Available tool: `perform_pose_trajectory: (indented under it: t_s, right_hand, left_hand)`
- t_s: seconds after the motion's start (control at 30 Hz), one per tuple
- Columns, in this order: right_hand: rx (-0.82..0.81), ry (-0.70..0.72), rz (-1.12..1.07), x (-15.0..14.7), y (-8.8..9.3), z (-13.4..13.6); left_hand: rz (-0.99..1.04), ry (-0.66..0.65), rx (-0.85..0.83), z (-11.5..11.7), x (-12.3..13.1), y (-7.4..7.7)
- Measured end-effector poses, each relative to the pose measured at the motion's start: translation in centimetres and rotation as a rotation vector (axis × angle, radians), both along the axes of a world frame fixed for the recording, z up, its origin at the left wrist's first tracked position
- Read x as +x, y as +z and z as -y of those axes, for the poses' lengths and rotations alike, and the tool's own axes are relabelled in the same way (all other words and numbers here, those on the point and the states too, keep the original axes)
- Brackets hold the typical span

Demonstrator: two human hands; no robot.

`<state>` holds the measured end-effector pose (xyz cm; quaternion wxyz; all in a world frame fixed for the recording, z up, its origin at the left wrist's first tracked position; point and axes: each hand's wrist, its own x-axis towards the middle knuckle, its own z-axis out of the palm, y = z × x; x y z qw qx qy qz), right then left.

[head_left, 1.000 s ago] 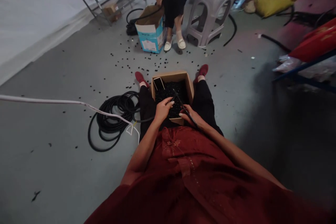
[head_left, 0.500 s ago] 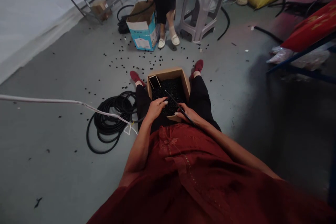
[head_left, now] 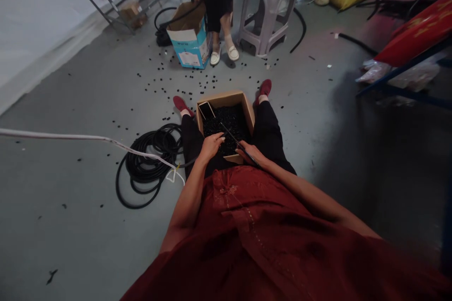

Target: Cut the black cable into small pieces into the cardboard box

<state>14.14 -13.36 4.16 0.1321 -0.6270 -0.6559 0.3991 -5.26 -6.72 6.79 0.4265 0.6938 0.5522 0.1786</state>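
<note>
My left hand point(head_left: 213, 145) is over the near left part of an open cardboard box point(head_left: 250, 112), fingers pinched at the end of a black cord, mostly hidden by the hand. From the coil of black cord point(head_left: 141, 164) on the floor, a length runs behind my left forearm. My right hand point(head_left: 251, 153) grips a long, thin dark tool point(head_left: 230, 133) with a blade-like front. Its tip points forward and left, close to my left fingertips. Small black pieces point(head_left: 231, 117) fill the box, and a small open-topped container point(head_left: 206, 110) sits in its far left corner.
Black bits are scattered over the floor ahead. Opposite sits another person point(head_left: 221, 4) beside a blue-and-white carton point(head_left: 189, 47) and a grey stool point(head_left: 263, 23). A white cable point(head_left: 88, 137) crosses from the left. A blue frame point(head_left: 399, 73) holds a red sack point(head_left: 416, 35) at right.
The view has shifted slightly. My left fingers have drawn closer together near the tool. My right hand still grips the tool over the box, almost unmoved.
</note>
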Motion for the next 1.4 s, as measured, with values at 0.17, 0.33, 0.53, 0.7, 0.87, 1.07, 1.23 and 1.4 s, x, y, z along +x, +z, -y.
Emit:
perform_pose_trajectory:
  t_s: [0.17, 0.33, 0.53, 0.7, 0.87, 1.07, 1.23, 1.4]
  right_hand:
    - [-0.018, -0.011, 0.065, 0.0, -1.9, -0.3]
    - [-0.044, -0.075, 0.023, 0.1, -1.7, -0.3]
    - [-0.096, -0.151, -0.212, 0.5, -0.2, -0.1]
    - [-0.073, -0.057, -0.173, 0.4, 0.6, 0.0]
    - [-0.082, -0.015, -0.153, 0.3, 1.4, 0.1]
    - [-0.08, 0.006, -0.155, 0.0, 2.1, 0.0]
    - [-0.064, -0.001, -0.152, -0.1, 1.7, -0.3]
    - [-0.062, 0.0, -0.128, -0.2, 1.7, -0.4]
  left_hand:
    - [-0.079, -0.014, 0.007, -0.8, -0.3, -1.4]
    - [-0.056, 0.025, -0.065, -0.9, -0.8, -2.2]
    - [-0.014, 0.023, 0.055, -0.9, -2.0, -1.2]
    - [0.132, 0.136, -0.027, -0.8, -1.7, -0.1]
    - [0.192, 0.179, -0.07, -0.7, -1.1, 0.4]
    - [0.182, 0.165, -0.065, -0.4, -0.6, 0.9]
    - [0.147, 0.13, -0.034, -0.3, -0.5, 1.2]
    - [0.075, 0.035, 0.008, -0.6, -0.5, 1.3]
